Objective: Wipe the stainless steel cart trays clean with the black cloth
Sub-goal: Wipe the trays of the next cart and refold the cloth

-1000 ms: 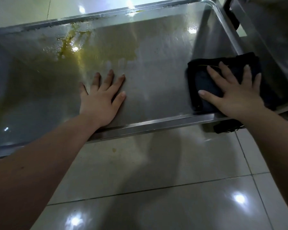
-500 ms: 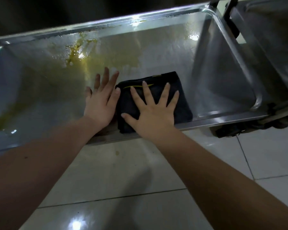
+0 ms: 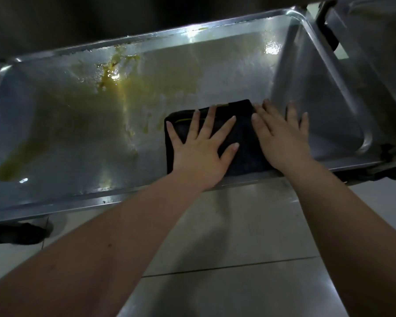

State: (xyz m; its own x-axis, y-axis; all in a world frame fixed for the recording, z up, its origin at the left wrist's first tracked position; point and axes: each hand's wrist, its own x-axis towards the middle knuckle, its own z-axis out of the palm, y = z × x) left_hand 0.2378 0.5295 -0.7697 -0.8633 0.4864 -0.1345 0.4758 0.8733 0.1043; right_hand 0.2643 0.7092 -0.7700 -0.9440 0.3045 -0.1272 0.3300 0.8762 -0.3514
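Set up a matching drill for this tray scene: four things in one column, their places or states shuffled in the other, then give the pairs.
Things
1. left hand
2. right hand
3. black cloth
4. yellow residue

Places or states
A. smeared over the left half of the tray
B. flat, at the cloth's right edge
C. flat, on the cloth's middle
D. folded, by the tray's near rim

Pairs: 1-C; 2-B; 3-D; 4-A
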